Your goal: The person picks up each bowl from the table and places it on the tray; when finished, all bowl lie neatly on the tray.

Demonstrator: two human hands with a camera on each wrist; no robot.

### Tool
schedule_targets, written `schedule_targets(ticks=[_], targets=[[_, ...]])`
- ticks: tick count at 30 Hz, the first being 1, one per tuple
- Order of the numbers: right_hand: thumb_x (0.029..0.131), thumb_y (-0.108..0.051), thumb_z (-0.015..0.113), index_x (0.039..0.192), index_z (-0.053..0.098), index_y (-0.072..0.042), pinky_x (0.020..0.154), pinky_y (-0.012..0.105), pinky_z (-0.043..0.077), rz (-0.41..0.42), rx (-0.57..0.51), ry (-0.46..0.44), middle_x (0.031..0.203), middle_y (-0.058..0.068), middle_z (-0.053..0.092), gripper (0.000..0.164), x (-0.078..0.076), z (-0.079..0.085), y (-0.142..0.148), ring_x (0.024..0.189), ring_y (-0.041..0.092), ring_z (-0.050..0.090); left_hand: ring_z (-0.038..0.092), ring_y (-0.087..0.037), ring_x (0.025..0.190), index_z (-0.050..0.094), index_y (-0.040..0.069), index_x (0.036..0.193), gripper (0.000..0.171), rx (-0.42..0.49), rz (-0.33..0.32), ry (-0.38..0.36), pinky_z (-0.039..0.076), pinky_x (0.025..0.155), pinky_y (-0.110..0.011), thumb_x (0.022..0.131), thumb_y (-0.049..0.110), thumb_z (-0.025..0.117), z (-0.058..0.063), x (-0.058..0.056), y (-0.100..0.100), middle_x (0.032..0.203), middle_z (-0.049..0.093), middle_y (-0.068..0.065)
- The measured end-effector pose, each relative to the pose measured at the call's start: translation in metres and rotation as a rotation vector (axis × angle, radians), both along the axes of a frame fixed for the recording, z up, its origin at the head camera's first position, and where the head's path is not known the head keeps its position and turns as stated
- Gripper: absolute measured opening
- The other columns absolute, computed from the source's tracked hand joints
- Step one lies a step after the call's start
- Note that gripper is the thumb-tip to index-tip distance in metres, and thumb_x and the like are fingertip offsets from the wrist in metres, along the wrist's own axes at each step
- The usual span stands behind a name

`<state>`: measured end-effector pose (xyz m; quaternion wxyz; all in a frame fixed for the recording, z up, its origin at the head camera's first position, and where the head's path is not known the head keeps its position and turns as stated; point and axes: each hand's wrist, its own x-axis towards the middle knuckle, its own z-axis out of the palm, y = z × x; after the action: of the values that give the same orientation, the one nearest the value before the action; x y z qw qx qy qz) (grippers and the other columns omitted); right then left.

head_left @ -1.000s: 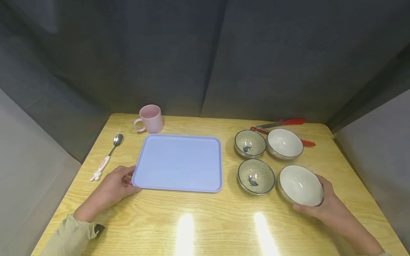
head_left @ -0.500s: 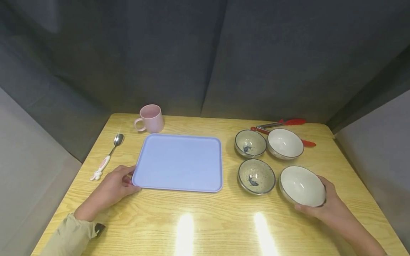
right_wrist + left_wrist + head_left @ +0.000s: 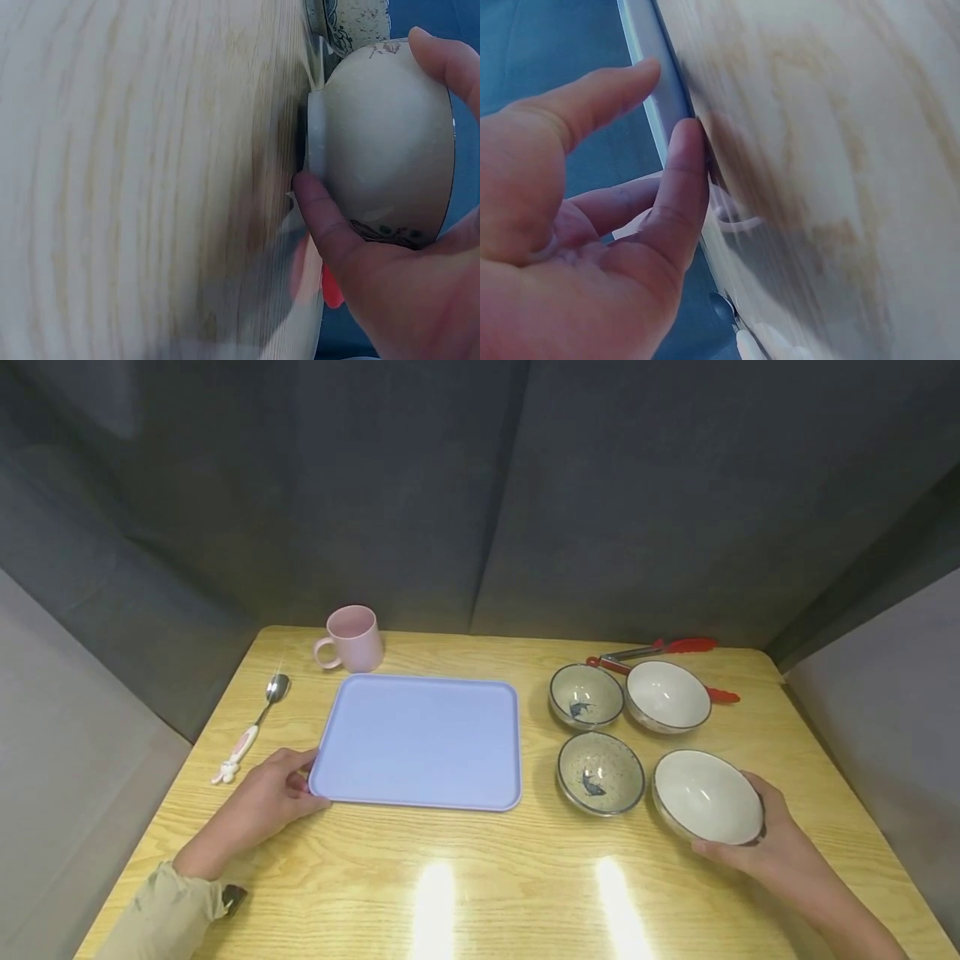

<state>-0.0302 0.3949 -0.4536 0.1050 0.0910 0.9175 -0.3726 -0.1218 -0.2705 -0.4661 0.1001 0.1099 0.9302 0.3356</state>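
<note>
Across the wooden desk (image 3: 525, 877) we see, at centre, the blue tray (image 3: 416, 743) lying flat; the left grip (image 3: 270, 789) pinches it at the near left corner, thumb and fingers set to its edges. To the right of the tray we note the near white bowl (image 3: 705, 797), roughly upright, clasped by the right grip (image 3: 765, 835) with thumb near the rim and one fingertip at the foot; whether that foot fully bears on the desk we cannot tell. Behind it stands the far white bowl (image 3: 667, 696); between this pair and the tray stand the near speckled bowl (image 3: 600, 768) and the far speckled bowl (image 3: 587, 693). The pink mug (image 3: 356, 643) is upright just behind the tray, the red-ended tongs (image 3: 690, 646) lie partly behind the far white bowl, and the spoon (image 3: 246, 743) lies left of the tray. We judge the work early: both holds are made and the bowls stand grouped, yet every vessel is beside the tray, and settling and releasing the held bowl seem left.
</note>
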Motion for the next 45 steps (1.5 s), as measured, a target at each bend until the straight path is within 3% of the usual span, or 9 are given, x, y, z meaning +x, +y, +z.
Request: schedule_targets(ticks=[10,13,16,19,26,30,32,34,45], targets=[[0.093,-0.03,0.094,0.176,0.001,0.003,0.081,0.006,0.036,-0.001,0.021,0.066,0.167,0.042,0.033,0.129,0.003,0.006,0.004,0.138,0.054,0.049,0.073,-0.022,0.102,0.051,-0.014,0.159,0.085,0.008,0.0,-0.005,0.059,0.074,-0.022,0.092,0.017,0.094,0.0,-0.001,0.001,0.123,0.068,-0.02],[0.092,-0.026,0.094,0.176,0.004,0.003,0.082,0.003,0.037,-0.006,0.007,0.108,0.167,0.041,0.033,0.127,0.003,0.008,0.006,0.131,0.021,0.055,0.074,-0.021,0.102,0.052,-0.013,0.159,0.084,0.022,0.009,-0.014,0.059,0.074,-0.022,0.092,0.016,0.094,0.0,-0.002,0.0,0.122,0.068,-0.018],[0.09,-0.02,0.095,0.175,0.007,0.003,0.083,0.001,0.038,-0.005,-0.017,0.151,0.166,0.041,0.033,0.125,0.001,0.012,0.008,0.118,-0.012,0.043,0.073,-0.021,0.102,0.053,-0.012,0.159,0.082,0.044,0.017,-0.021,0.06,0.074,-0.022,0.092,0.015,0.094,-0.001,-0.002,0.0,0.121,0.068,-0.018],[0.089,-0.018,0.095,0.175,0.009,0.003,0.082,0.001,0.039,-0.004,-0.016,0.17,0.165,0.04,0.034,0.123,-0.001,0.018,0.007,0.11,-0.021,0.035,0.073,-0.019,0.101,0.053,-0.011,0.159,0.081,0.053,0.019,-0.025,0.059,0.074,-0.022,0.093,0.015,0.093,-0.002,-0.002,0.0,0.121,0.069,-0.017],[0.089,-0.014,0.094,0.174,0.011,0.004,0.082,0.005,0.046,0.032,-0.036,0.191,0.166,0.039,0.032,0.121,-0.015,0.035,-0.002,0.115,-0.012,0.041,0.071,-0.017,0.099,0.054,-0.01,0.159,0.081,0.048,0.022,-0.028,0.057,0.072,-0.022,0.093,0.017,0.093,-0.002,-0.002,-0.001,0.12,0.069,-0.017],[0.09,-0.017,0.094,0.175,0.007,0.003,0.082,0.006,0.045,0.049,-0.038,0.16,0.168,0.039,0.03,0.124,-0.025,0.045,-0.012,0.132,0.023,0.053,0.07,-0.016,0.098,0.055,-0.009,0.159,0.081,0.045,0.031,-0.023,0.057,0.072,-0.022,0.093,0.018,0.094,-0.003,-0.002,-0.002,0.121,0.07,-0.018],[0.091,-0.019,0.094,0.176,0.003,0.002,0.082,0.006,0.045,0.056,-0.048,0.133,0.169,0.039,0.028,0.126,-0.029,0.049,-0.016,0.137,0.044,0.049,0.07,-0.016,0.098,0.055,-0.009,0.158,0.081,0.046,0.031,-0.022,0.057,0.071,-0.022,0.093,0.018,0.094,-0.003,-0.002,-0.003,0.12,0.07,-0.018],[0.091,-0.02,0.093,0.177,0.002,0.001,0.082,0.007,0.046,0.067,-0.066,0.122,0.17,0.04,0.025,0.126,-0.034,0.053,-0.02,0.14,0.055,0.045,0.07,-0.016,0.098,0.054,-0.01,0.158,0.081,0.045,0.031,-0.022,0.057,0.071,-0.022,0.093,0.018,0.093,-0.003,-0.001,-0.003,0.12,0.07,-0.017],[0.09,-0.021,0.096,0.177,0.004,-0.003,0.087,0.007,0.044,0.102,-0.123,0.118,0.173,0.035,0.026,0.128,-0.055,0.062,-0.051,0.146,0.053,0.044,0.071,-0.018,0.101,0.054,-0.011,0.158,0.081,0.051,0.035,-0.03,0.058,0.073,-0.021,0.093,0.018,0.093,-0.002,0.0,-0.005,0.129,0.07,-0.02]])
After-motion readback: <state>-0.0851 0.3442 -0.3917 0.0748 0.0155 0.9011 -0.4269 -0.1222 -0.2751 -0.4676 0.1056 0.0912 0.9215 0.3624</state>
